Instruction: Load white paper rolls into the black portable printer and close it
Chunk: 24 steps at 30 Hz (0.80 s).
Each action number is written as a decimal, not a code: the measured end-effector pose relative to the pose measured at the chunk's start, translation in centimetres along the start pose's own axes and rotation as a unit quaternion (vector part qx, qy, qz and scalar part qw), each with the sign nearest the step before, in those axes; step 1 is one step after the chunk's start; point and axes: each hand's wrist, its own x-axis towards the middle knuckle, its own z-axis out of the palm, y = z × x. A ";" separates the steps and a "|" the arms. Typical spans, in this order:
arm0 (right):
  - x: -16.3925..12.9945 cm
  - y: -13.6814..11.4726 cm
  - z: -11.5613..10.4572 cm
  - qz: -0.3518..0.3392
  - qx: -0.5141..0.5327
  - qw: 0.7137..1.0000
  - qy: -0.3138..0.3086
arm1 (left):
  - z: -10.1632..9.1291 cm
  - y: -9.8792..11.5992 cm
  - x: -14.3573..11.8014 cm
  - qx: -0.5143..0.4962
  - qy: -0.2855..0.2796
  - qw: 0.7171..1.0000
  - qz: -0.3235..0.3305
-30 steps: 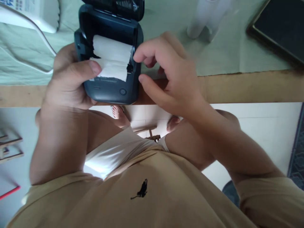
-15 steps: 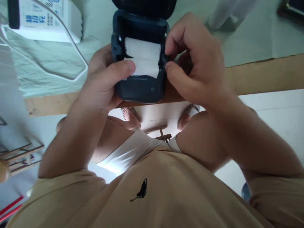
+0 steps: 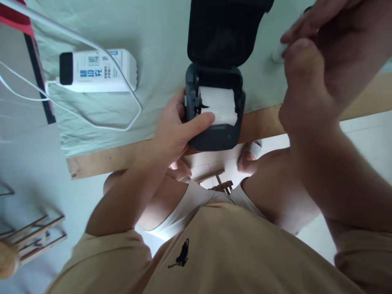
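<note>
Small dark printer (image 3: 214, 136), lid (image 3: 225, 30) swung up and open, standing at the near edge of the table (image 3: 122, 157) with its front slightly overhanging the bare wooden edge strip; a white paper roll (image 3: 219, 105) sits in the open bay, its loose end torn and ragged. Left hand (image 3: 174, 130): forearm rising from below, fingers closed around the printer's left side, thumb laid across the front lip and touching the lower left corner of the paper. Right hand (image 3: 318, 61): raised well above the table at the upper right, close to the camera and blurred, clear of the printer; fingers loosely curled, and whether they hold anything cannot be told. Pale green cloth (image 3: 153, 41) covers the table back from the wooden edge; open cloth lies between the printer and a white charger block (image 3: 98, 70) to the left, well apart from it. Charger block has a black end cap and blue printed characters on its side, too small to read. White cable (image 3: 92, 124) loops over the cloth from the block toward the near edge. Beige shirt (image 3: 214, 253) below bears a small black embroidered logo (image 3: 183, 248).
</note>
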 end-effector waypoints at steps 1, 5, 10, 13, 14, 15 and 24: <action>0.5 -0.3 0.1 0.016 -0.016 1.000 -0.016 | -0.1 -0.1 -0.1 0.014 0.002 1.000 0.008; 1.1 -1.3 1.1 0.057 0.019 0.998 -0.020 | -0.3 0.0 -0.4 0.074 0.038 0.996 -0.003; -0.8 -0.2 1.5 0.036 0.068 0.997 0.008 | -0.2 0.6 -0.5 0.083 0.030 0.996 -0.026; -1.0 -0.1 1.1 0.083 0.064 0.994 -0.019 | 0.0 1.1 -0.5 0.084 0.035 0.995 -0.029; -0.8 -0.2 1.1 0.091 0.076 0.993 -0.016 | 0.0 1.2 -0.4 0.084 0.036 0.995 -0.033; -0.6 -0.5 1.1 0.090 0.094 0.991 -0.002 | 0.0 1.3 -0.4 0.083 0.035 0.995 -0.039; 0.7 -1.7 0.5 0.192 0.104 0.975 -0.043 | -0.4 1.3 -0.8 0.070 0.027 0.995 -0.060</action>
